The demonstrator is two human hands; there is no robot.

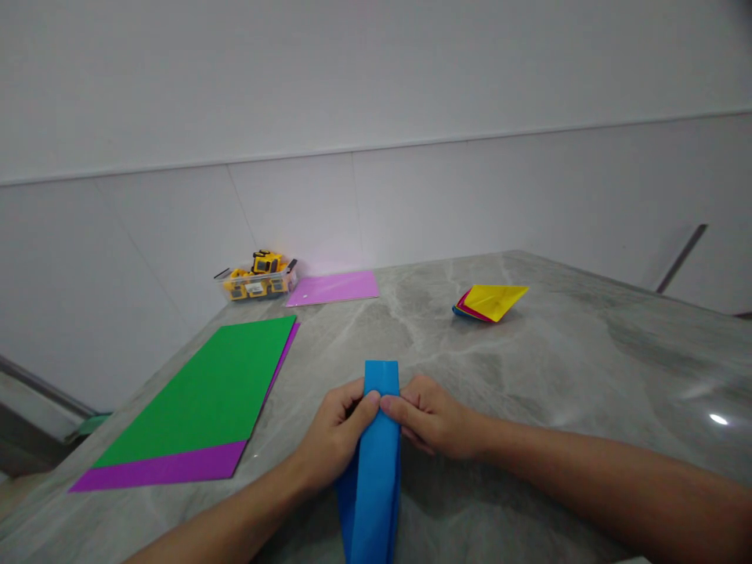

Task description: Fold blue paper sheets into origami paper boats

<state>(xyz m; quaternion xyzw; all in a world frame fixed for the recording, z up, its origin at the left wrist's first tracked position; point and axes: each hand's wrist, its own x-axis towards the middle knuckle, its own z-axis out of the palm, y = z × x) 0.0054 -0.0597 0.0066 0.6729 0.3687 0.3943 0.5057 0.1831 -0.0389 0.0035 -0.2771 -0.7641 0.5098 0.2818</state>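
Note:
A long strip of folded blue paper (376, 478) runs from the bottom edge up to the middle of the view, with looser layers showing along its lower sides. My left hand (338, 427) pinches its left edge near the top, thumb on the front face. From the other side my right hand (435, 415) grips the same spot, its thumb almost touching the left one. Both hands' other fingers are partly hidden behind the paper. The upper end of the strip stands a little above the thumbs.
To the left lie green sheets (205, 384) over purple sheets (170, 466). At the back, a clear box (255, 288) of yellow toy vehicles sits beside pink sheets (334, 288). Stacked folded paper pieces, yellow on top (493, 300), rest on the grey marble table (564, 376).

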